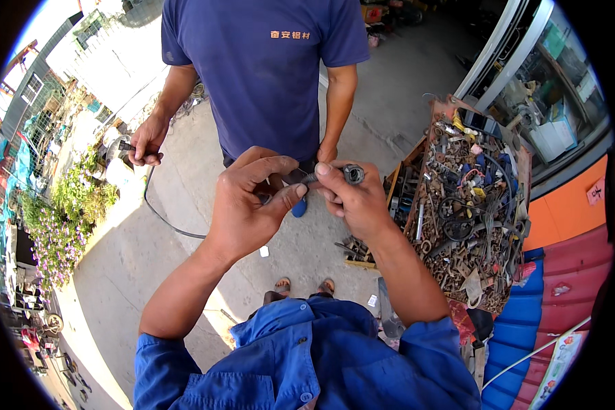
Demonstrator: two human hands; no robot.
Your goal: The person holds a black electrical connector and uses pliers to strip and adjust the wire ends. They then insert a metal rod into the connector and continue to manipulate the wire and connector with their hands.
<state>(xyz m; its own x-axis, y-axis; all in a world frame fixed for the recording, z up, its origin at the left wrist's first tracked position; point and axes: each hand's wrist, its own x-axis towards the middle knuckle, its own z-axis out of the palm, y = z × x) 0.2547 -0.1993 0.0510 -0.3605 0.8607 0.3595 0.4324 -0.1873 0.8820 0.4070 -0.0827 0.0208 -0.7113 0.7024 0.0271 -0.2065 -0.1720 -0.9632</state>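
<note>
Out in front of my chest, my right hand [359, 199] grips a black cable connector [352, 175] between thumb and fingers. Its round, hollow end faces up toward me. Close beside it, my left hand [249, 201] has its fingers curled, with thumb and forefinger near the connector's narrow end. Something thin seems to be between them, too small to make out. A black cable [174, 228] runs behind my left wrist toward a co-worker's hand [148, 142], which holds another black plug-like end [126, 146].
The co-worker in a dark blue shirt [260, 89] stands facing me, very near my hands. At right, a bench [424, 184] is heaped with metal parts, bolts and wires. Concrete floor [137, 294] lies below. A flowering bush [68, 239] grows at left; a glass-fronted frame [512, 55] stands far right.
</note>
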